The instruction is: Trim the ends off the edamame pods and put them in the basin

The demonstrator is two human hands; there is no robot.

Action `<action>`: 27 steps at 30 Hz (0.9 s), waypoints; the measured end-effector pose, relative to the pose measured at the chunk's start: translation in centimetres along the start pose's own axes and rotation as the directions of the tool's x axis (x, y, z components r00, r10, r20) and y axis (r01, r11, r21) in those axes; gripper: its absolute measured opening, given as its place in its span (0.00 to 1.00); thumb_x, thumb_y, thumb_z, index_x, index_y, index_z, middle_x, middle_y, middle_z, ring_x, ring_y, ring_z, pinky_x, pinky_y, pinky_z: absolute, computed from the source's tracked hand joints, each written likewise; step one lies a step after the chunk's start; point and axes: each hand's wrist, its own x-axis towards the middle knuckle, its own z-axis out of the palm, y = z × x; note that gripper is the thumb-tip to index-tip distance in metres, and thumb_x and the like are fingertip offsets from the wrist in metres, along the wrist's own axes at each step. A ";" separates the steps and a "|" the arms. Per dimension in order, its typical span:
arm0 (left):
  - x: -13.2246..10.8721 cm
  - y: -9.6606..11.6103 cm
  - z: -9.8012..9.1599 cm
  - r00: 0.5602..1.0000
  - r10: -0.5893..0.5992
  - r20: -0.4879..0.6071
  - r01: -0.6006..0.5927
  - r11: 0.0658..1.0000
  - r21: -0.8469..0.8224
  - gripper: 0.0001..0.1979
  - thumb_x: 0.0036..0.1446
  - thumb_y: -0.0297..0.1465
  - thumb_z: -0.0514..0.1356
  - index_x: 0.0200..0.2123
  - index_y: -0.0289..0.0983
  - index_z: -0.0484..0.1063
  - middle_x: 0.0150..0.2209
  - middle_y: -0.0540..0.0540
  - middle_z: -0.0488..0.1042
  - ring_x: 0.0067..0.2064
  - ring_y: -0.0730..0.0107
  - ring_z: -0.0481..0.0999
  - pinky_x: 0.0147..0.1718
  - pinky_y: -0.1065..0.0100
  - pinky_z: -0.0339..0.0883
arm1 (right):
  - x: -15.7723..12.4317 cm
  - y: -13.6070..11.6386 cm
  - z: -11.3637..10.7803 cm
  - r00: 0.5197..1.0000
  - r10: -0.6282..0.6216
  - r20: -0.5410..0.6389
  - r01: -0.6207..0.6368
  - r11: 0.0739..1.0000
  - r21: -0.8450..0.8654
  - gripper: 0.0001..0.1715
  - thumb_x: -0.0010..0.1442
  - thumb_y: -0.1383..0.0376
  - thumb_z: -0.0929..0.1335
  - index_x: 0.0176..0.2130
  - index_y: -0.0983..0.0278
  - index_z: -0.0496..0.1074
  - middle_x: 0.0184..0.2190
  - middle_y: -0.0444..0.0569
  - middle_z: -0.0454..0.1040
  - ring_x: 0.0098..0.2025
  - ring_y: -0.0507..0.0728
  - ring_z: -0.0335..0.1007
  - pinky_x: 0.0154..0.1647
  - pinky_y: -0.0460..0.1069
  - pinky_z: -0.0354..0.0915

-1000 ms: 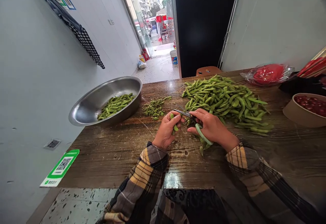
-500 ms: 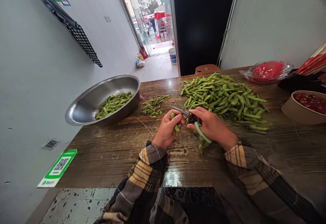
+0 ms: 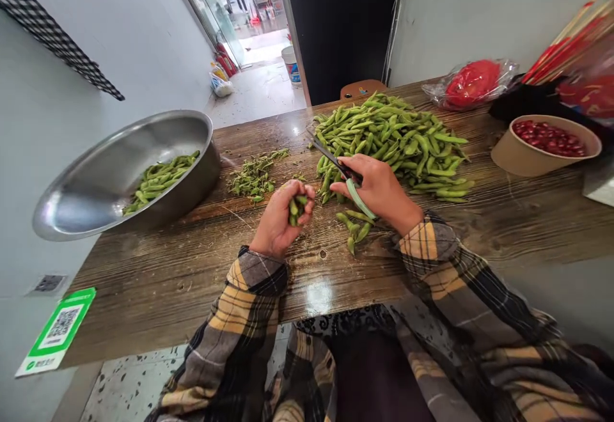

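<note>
My left hand (image 3: pixel 283 217) is curled around a few green soybean pods (image 3: pixel 296 208), which show between the fingers and palm. In my right hand (image 3: pixel 381 188) is a pair of scissors (image 3: pixel 330 156) with pale green handles, its blades pointing up and left beside the pile. A big heap of soybean pods (image 3: pixel 393 134) lies just beyond the right hand. A few loose pods (image 3: pixel 355 230) rest on the wood below it. Small green trimmings (image 3: pixel 256 176) are scattered beyond the left hand. To the left, a tilted steel basin (image 3: pixel 119 137) holds more pods (image 3: pixel 160 182).
On the wooden table (image 3: pixel 192 281) a paper bowl of dark red beads or berries (image 3: pixel 547 139) stands at the right. Behind it are a red item in clear plastic (image 3: pixel 472 83) and red-tipped sticks (image 3: pixel 559 48). A green QR card (image 3: pixel 57 329) is at the left edge.
My left hand has drawn away from the scissors and closed over its pods. The scissors now point at the heap. The view has tilted down and shifted right.
</note>
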 end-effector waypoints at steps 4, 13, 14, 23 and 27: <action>-0.2 -1.3 1.1 0.982 0.106 0.156 -0.171 0.851 0.497 0.07 0.53 0.35 0.63 0.30 0.37 0.72 0.27 0.50 0.71 0.25 0.75 0.68 0.23 0.75 0.60 | 0.1 0.0 0.2 1.000 -0.013 0.013 0.013 1.000 0.016 0.24 0.58 0.56 0.70 0.51 0.66 0.72 0.43 0.54 0.75 0.45 0.61 0.71 0.46 0.54 0.66; -0.3 -3.3 0.5 0.919 0.129 0.372 -0.394 0.299 0.869 0.07 0.50 0.27 0.63 0.34 0.42 0.77 0.36 0.44 0.75 0.38 0.63 0.73 0.40 0.66 0.64 | 0.0 -0.1 0.6 0.999 -0.007 0.039 0.005 0.999 0.039 0.23 0.57 0.59 0.71 0.51 0.64 0.71 0.45 0.54 0.75 0.46 0.61 0.70 0.47 0.54 0.66; -0.2 -3.0 0.3 0.925 0.149 0.350 -0.379 0.283 0.881 0.06 0.50 0.26 0.62 0.33 0.41 0.76 0.36 0.44 0.74 0.37 0.64 0.72 0.39 0.66 0.64 | 0.0 -0.1 0.6 0.999 -0.007 0.039 0.006 0.999 0.036 0.24 0.57 0.59 0.71 0.51 0.64 0.71 0.45 0.54 0.75 0.46 0.61 0.71 0.47 0.54 0.66; 0.0 -0.2 -0.7 0.947 0.322 -0.018 -0.222 0.691 0.688 0.06 0.48 0.30 0.64 0.28 0.35 0.70 0.25 0.53 0.66 0.27 0.76 0.61 0.27 0.73 0.55 | -0.2 0.1 0.9 0.999 -0.040 -0.013 0.040 0.999 0.028 0.22 0.58 0.56 0.70 0.50 0.64 0.72 0.43 0.55 0.75 0.43 0.62 0.72 0.45 0.56 0.68; -0.3 -0.2 -0.9 0.963 0.251 -0.093 -0.191 0.888 0.418 0.13 0.49 0.36 0.66 0.36 0.35 0.73 0.24 0.54 0.65 0.23 0.80 0.59 0.22 0.74 0.51 | -0.4 -0.2 0.8 0.997 -0.048 0.058 0.046 0.998 0.029 0.24 0.57 0.55 0.71 0.50 0.63 0.72 0.41 0.53 0.75 0.40 0.61 0.72 0.43 0.55 0.68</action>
